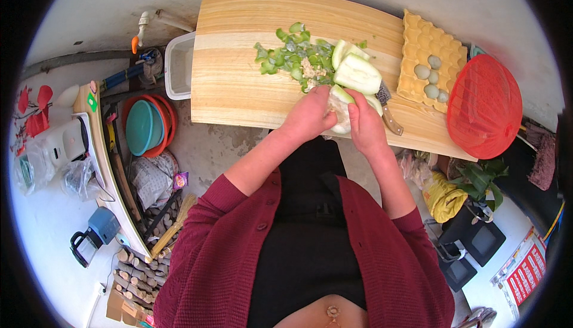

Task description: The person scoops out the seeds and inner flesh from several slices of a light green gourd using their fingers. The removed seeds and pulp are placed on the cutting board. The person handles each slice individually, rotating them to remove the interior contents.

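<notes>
Both my hands are on a piece of pale, peeled gourd [341, 109] at the near edge of the wooden table [233, 82]. My left hand [312, 112] grips it from the left, fingers curled over its pulpy inner side. From the right, my right hand [366, 123] holds it with the thumb on top. Peeled gourd pieces [358, 73] lie just beyond. A heap of green peelings [286, 55] spreads to their left, with beige pulp [311, 72] on it. A knife with a wooden handle [392, 120] lies right of my right hand, its blade partly hidden under gourd.
An egg tray [414, 37] with several pale eggs [432, 90] stands on the table's right, beside a red mesh food cover [485, 106]. A white plastic basin [170, 66] adjoins the left end. Teal and red basins [142, 127] sit lower left, near a tap [142, 26] on the wall.
</notes>
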`<move>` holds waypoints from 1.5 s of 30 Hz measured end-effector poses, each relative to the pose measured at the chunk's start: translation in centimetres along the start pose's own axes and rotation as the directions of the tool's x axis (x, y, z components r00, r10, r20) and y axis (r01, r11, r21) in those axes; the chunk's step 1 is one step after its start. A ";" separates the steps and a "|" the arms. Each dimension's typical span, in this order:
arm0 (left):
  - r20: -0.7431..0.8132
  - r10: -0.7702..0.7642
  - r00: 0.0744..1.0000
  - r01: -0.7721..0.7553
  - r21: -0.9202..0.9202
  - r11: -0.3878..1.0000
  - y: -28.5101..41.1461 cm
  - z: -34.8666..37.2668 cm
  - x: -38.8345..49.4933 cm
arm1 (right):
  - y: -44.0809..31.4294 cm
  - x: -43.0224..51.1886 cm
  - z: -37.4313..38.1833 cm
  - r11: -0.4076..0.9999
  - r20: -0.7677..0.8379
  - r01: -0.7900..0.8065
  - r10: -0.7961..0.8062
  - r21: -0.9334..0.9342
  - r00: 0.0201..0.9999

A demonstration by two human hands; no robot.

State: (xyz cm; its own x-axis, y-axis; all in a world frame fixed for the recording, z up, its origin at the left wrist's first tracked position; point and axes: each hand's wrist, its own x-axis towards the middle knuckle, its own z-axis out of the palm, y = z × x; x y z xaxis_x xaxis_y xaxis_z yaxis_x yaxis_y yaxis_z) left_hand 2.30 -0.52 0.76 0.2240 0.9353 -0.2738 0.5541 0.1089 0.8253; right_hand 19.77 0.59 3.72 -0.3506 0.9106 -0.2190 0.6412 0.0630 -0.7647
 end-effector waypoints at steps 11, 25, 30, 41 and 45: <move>0.009 0.085 0.996 -0.085 0.084 0.993 -0.2 -1.0 -0.4 | 0.2 0.1 -0.2 0.999 0.010 0.004 -0.004 0.036 1.000; -0.130 -0.002 0.991 0.008 0.047 0.999 1.1 0.0 -0.9 | 0.3 -0.1 -0.2 0.996 0.004 -0.023 0.022 0.087 1.000; -0.117 -0.003 0.993 0.006 0.026 1.000 0.5 0.2 -0.5 | 0.7 -0.3 -0.2 0.993 -0.007 0.004 -0.003 0.115 1.000; 0.032 -0.024 0.999 0.019 0.146 0.989 1.3 -0.7 -0.4 | 0.7 -0.9 0.1 0.996 0.027 -0.029 0.026 0.082 0.999; 0.062 -0.085 0.994 0.074 0.157 0.985 1.9 -0.5 -0.6 | 0.9 -1.1 0.3 0.998 0.011 -0.005 0.004 0.066 1.000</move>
State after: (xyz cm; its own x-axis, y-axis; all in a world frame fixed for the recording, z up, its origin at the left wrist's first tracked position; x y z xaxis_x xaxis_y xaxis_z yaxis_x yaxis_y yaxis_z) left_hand 2.82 -0.74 2.72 0.2254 0.9000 -0.3732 0.6882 0.1241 0.7149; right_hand 20.51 -0.45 3.02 -0.3554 0.9064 -0.2285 0.5964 0.0316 -0.8021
